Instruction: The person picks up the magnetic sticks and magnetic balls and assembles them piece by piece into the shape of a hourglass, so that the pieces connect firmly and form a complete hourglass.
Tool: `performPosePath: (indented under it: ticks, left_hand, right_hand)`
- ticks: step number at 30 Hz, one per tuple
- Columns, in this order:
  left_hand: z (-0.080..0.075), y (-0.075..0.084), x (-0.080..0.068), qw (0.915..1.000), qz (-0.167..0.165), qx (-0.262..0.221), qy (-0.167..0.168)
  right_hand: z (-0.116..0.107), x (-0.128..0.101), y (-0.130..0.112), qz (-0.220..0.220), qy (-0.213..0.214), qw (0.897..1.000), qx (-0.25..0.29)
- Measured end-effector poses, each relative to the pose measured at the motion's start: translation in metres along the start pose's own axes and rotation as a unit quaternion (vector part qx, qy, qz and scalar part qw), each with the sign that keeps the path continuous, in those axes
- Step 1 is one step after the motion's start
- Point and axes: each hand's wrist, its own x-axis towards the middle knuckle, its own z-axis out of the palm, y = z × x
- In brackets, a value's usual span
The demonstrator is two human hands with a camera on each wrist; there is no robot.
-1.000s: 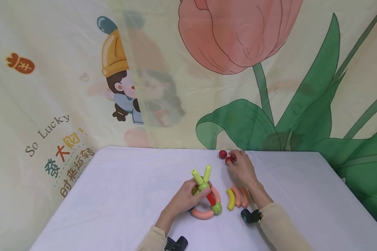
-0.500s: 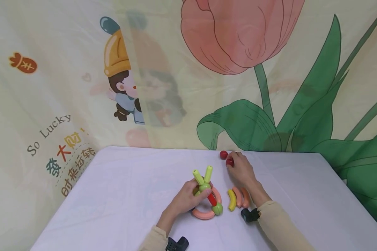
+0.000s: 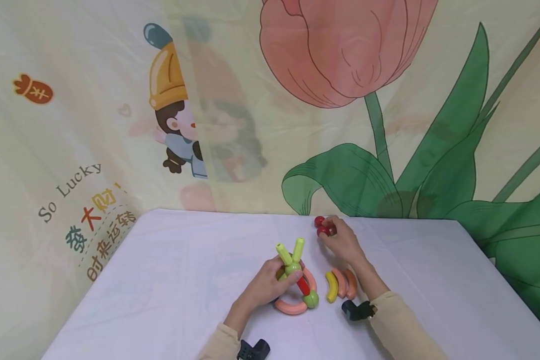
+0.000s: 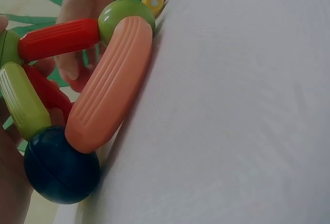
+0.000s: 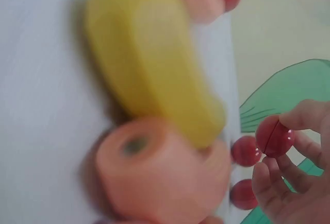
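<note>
My left hand (image 3: 264, 287) grips a toy structure (image 3: 297, 285) on the white table: two light green sticks (image 3: 290, 251) rising from a green ball, a red stick (image 4: 59, 38), a pink curved ring (image 4: 111, 85) and a dark blue ball (image 4: 62, 172). My right hand (image 3: 343, 243) is farther back and pinches a red ball (image 5: 273, 135) between its fingertips. Two more red balls (image 5: 245, 151) lie just beside it near the table's far edge; the head view shows one of them (image 3: 319, 220) beyond the hand.
A yellow curved piece (image 3: 331, 287) and two pink-orange curved pieces (image 3: 345, 283) lie side by side under my right wrist. The white table (image 3: 184, 280) ends at a printed cloth backdrop (image 3: 342, 100) right behind the red balls.
My right hand has shifted slightly left with the red ball, closer to the red ball behind it. My left hand and the structure have stayed put.
</note>
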Motion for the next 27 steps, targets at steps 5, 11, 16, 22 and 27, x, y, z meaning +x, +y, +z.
performPosePath:
  ticks: [5, 11, 16, 22, 27]
  left_hand:
    - [0.0, 0.0, 0.0, 1.0, 0.001, -0.002, -0.002]
    - [0.001, -0.001, 0.0, 1.0, 0.004, -0.009, -0.002]
    - [0.002, -0.002, 0.0, 0.9999, -0.002, -0.011, -0.002]
    - [0.002, -0.002, 0.0, 1.0, -0.004, -0.009, 0.0]
    - [0.003, -0.002, 0.0, 0.9999, 0.0, -0.013, 0.004]
  right_hand:
    - [-0.004, -0.002, -0.008, -0.013, -0.011, 0.999, 0.05]
    - [-0.007, -0.007, -0.019, -0.036, -0.017, 0.996, 0.085]
    - [-0.009, -0.014, -0.03, -0.05, -0.012, 0.993, 0.106]
    - [-0.012, -0.022, -0.043, -0.056, -0.012, 0.99, 0.13]
    - [-0.014, -0.027, -0.054, -0.079, -0.012, 0.987, 0.143]
